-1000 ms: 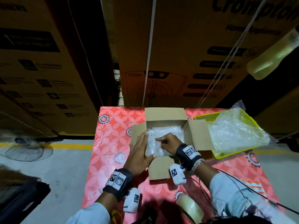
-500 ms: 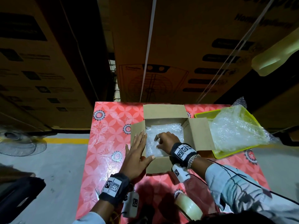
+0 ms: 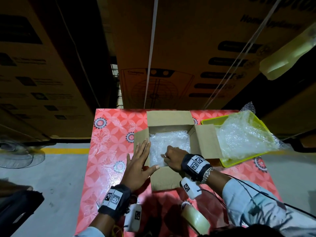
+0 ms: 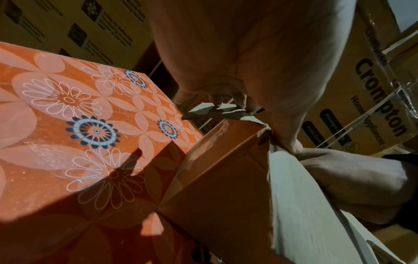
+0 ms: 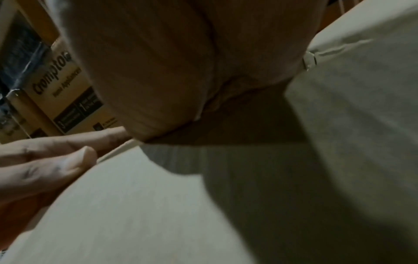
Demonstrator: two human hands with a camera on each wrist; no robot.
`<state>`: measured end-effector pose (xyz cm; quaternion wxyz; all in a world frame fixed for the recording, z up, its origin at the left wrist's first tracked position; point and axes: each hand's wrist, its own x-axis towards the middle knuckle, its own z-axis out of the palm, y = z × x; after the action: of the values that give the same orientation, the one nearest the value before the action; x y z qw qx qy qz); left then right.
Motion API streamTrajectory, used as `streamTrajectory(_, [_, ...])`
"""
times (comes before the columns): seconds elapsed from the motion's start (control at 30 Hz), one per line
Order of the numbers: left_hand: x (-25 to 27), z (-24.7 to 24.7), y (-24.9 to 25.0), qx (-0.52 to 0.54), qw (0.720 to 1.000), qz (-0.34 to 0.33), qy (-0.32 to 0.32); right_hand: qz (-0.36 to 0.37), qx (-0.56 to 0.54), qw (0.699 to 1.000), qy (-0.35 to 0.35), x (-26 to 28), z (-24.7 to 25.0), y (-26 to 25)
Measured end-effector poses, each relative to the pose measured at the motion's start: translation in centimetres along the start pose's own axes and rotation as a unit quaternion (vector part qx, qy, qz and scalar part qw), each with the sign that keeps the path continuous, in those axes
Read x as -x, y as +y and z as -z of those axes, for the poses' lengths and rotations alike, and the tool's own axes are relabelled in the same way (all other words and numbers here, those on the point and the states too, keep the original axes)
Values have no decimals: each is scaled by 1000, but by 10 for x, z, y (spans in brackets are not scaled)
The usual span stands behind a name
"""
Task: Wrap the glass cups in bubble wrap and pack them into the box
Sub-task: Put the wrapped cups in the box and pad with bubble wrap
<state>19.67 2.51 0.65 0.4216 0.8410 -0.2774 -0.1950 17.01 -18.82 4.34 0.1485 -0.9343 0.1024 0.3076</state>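
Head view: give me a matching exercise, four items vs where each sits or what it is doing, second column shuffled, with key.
Items:
1. left hand
2. right hand
3. yellow tray
4. tape roll

Place or state:
A. near table edge, in front of the box
B. flat with straight fingers against the box's left flap
C. right of the box, holding loose bubble wrap
D. inside the box, fingers curled on the bubble-wrapped contents

Pairs: 1-B, 2-D, 3-C, 4-A

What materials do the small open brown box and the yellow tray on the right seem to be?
Small open brown box: apparently plain matte cardboard, judging by its folded flaps and dull surface. Yellow tray: probably smooth plastic, given its bright, even rim.
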Motion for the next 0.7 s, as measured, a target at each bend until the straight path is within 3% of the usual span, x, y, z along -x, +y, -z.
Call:
streamTrajectory(0.17, [2,1,3,-5,1000,10,-3,25,76,996,-49,7,12,-1])
streamTrajectory(0.3, [2,1,5,-13,1000,10,-4,72,57,995,28,12,13,6])
streamTrajectory(0.4, [2,1,5,-18,1000,11,-3,112,64,991,19,14,1,6])
streamTrajectory(0.7, [2,1,3,-21,1000,8,-6,73,196,976,57,6,-11,-6])
